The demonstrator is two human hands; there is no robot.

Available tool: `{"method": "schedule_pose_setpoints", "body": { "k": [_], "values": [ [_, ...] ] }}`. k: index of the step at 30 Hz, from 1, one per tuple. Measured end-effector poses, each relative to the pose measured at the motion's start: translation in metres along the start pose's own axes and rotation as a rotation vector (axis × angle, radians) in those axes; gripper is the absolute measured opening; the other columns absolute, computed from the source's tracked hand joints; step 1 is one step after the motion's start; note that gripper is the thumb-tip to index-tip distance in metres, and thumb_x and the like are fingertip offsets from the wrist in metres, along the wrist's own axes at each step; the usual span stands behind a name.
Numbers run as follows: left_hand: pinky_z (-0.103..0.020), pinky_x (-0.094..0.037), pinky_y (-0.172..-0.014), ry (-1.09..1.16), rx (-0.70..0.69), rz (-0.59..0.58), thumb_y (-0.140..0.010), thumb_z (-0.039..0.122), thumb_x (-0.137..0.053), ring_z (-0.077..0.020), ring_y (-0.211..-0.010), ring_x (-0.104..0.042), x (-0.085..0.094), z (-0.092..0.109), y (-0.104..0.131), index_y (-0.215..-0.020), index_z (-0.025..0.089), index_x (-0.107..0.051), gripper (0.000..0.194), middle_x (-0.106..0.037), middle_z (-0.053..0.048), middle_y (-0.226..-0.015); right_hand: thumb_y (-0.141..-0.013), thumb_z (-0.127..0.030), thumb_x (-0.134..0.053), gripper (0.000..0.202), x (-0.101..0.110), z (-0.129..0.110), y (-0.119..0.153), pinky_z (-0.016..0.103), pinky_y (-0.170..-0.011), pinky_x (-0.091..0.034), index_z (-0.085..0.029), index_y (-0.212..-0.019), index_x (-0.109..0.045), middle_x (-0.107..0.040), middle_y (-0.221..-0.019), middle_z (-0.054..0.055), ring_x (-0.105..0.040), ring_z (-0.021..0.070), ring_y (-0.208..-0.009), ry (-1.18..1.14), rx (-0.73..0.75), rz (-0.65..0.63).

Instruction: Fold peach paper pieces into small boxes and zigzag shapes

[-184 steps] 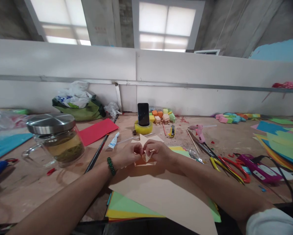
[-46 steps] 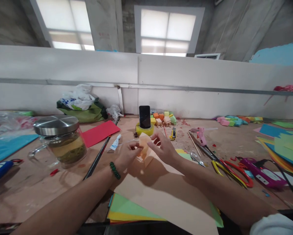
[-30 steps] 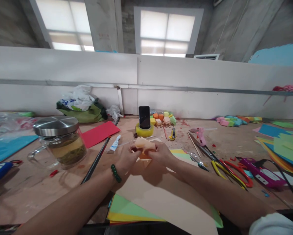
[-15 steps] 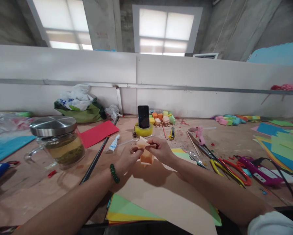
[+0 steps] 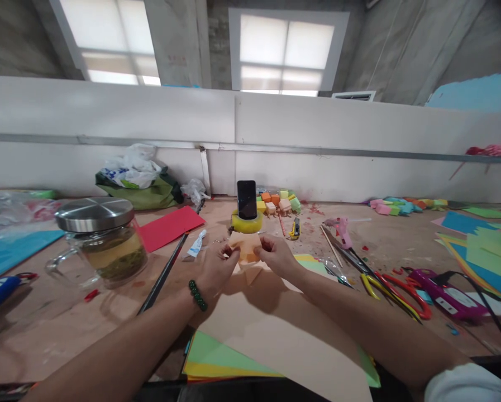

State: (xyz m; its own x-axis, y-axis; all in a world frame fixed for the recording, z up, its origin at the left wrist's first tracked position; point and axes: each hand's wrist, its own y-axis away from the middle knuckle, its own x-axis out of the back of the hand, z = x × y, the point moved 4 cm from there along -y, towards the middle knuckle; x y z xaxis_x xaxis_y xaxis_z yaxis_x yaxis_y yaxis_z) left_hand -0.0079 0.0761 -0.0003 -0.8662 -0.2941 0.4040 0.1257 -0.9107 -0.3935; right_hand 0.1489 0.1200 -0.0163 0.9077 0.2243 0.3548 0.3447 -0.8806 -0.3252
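A small piece of folded peach paper [image 5: 245, 243] is held up between both hands near the middle of the view. My left hand [image 5: 219, 263] pinches its left side, with a green bead bracelet on the wrist. On its right side, the fingers of my right hand [image 5: 277, 255] are closed. A pointed flap of the paper hangs below the fingers. Under the hands lies a large peach sheet [image 5: 275, 335] on top of green and yellow sheets [image 5: 225, 357].
Behind the hands a phone [image 5: 247, 200] stands on a yellow tape roll [image 5: 247, 223], beside small paper cubes [image 5: 271, 202]. Left are a glass teapot [image 5: 108, 245] and a red sheet [image 5: 170, 228]. Pliers [image 5: 405, 293], a pink glue gun [image 5: 343, 231] and a purple power strip [image 5: 447, 295] lie right.
The folded paper has been opened out wider and turned between my hands. My hands have moved slightly apart, both still gripping it. The view has shifted slightly.
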Motion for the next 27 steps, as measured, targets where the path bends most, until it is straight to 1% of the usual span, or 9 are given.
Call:
{"method": "schedule_pose_setpoints", "body": {
  "k": [3, 7, 10, 13, 16, 18, 20, 23, 27],
  "values": [
    [-0.023, -0.039, -0.053, 0.008, -0.001, -0.013, -0.069, 0.028, -0.053, -0.0135, -0.056, -0.052, -0.002, 0.005, 0.003, -0.060, 0.017, -0.064, 0.018, -0.062, 0.001, -0.057, -0.069, -0.021, -0.053, 0.018, -0.003, 0.002, -0.001, 0.022, -0.056, -0.038, -0.016, -0.083, -0.064, -0.059, -0.068, -0.001, -0.049, 0.0121, -0.061, -0.092, -0.027, -0.031],
    [-0.023, -0.040, -0.051, 0.044, 0.024, -0.024, -0.067, 0.025, -0.055, -0.0140, -0.054, -0.054, -0.004, 0.006, 0.004, -0.062, 0.016, -0.065, 0.015, -0.064, 0.000, -0.057, -0.073, -0.024, -0.052, 0.016, -0.007, -0.002, 0.003, 0.022, -0.056, -0.038, -0.016, -0.082, -0.062, -0.059, -0.070, -0.001, -0.049, 0.0118, -0.062, -0.156, 0.006, -0.037],
    [-0.022, -0.041, -0.049, 0.063, 0.046, -0.022, -0.066, 0.024, -0.056, -0.0142, -0.053, -0.055, -0.004, 0.004, 0.003, -0.059, 0.016, -0.063, 0.013, -0.063, 0.000, -0.055, -0.073, -0.024, -0.051, 0.012, -0.010, -0.002, 0.008, 0.022, -0.053, -0.034, -0.017, -0.076, -0.060, -0.054, -0.064, -0.002, -0.046, 0.0111, -0.058, -0.045, 0.015, -0.022],
    [-0.022, -0.043, -0.051, 0.078, 0.043, -0.043, -0.065, 0.020, -0.055, -0.0146, -0.056, -0.057, -0.006, 0.004, 0.003, -0.060, 0.016, -0.063, 0.010, -0.065, 0.000, -0.058, -0.071, -0.019, -0.052, 0.007, -0.011, 0.000, 0.012, 0.022, -0.054, -0.033, -0.017, -0.074, -0.058, -0.056, -0.065, -0.002, -0.047, 0.0118, -0.060, 0.161, -0.032, -0.009],
    [-0.022, -0.045, -0.054, 0.090, 0.048, -0.064, -0.063, 0.018, -0.053, -0.0149, -0.059, -0.059, -0.010, 0.001, 0.003, -0.063, 0.017, -0.063, 0.010, -0.067, 0.000, -0.062, -0.064, -0.014, -0.055, 0.016, -0.010, 0.000, 0.013, 0.023, -0.057, -0.035, -0.017, -0.080, -0.059, -0.062, -0.073, -0.001, -0.052, 0.0141, -0.065, 0.261, -0.089, -0.013],
    [-0.023, -0.045, -0.053, 0.092, 0.064, -0.077, -0.062, 0.019, -0.053, -0.0150, -0.057, -0.058, -0.014, -0.004, 0.003, -0.062, 0.016, -0.062, 0.010, -0.066, 0.000, -0.060, -0.061, -0.012, -0.055, 0.021, -0.010, -0.003, 0.013, 0.023, -0.059, -0.036, -0.017, -0.081, -0.058, -0.063, -0.075, 0.000, -0.053, 0.0147, -0.067, 0.267, -0.081, -0.018],
    [-0.023, -0.044, -0.051, 0.095, 0.079, -0.091, -0.062, 0.019, -0.052, -0.0152, -0.056, -0.058, -0.017, -0.009, 0.003, -0.062, 0.016, -0.062, 0.011, -0.065, 0.000, -0.058, -0.061, -0.013, -0.052, 0.017, -0.009, -0.006, 0.011, 0.023, -0.058, -0.036, -0.018, -0.078, -0.055, -0.060, -0.072, -0.002, -0.050, 0.0135, -0.065, 0.277, -0.048, -0.003],
    [-0.023, -0.045, -0.051, 0.105, 0.085, -0.122, -0.061, 0.018, -0.051, -0.0160, -0.057, -0.059, -0.021, -0.015, 0.004, -0.062, 0.015, -0.063, 0.012, -0.065, 0.000, -0.057, -0.065, -0.018, -0.050, 0.002, -0.006, -0.006, 0.007, 0.022, -0.054, -0.031, -0.018, -0.067, -0.050, -0.050, -0.062, -0.005, -0.044, 0.0112, -0.059, 0.296, -0.022, 0.008],
    [-0.023, -0.046, -0.051, 0.112, 0.083, -0.159, -0.060, 0.016, -0.053, -0.0170, -0.059, -0.060, -0.024, -0.018, 0.005, -0.063, 0.015, -0.063, 0.010, -0.063, 0.000, -0.055, -0.066, -0.023, -0.053, 0.020, -0.002, -0.001, 0.001, 0.022, -0.049, -0.023, -0.019, -0.053, -0.039, -0.034, -0.051, -0.007, -0.034, 0.0091, -0.052, 0.340, -0.058, -0.043]
  ]
}}
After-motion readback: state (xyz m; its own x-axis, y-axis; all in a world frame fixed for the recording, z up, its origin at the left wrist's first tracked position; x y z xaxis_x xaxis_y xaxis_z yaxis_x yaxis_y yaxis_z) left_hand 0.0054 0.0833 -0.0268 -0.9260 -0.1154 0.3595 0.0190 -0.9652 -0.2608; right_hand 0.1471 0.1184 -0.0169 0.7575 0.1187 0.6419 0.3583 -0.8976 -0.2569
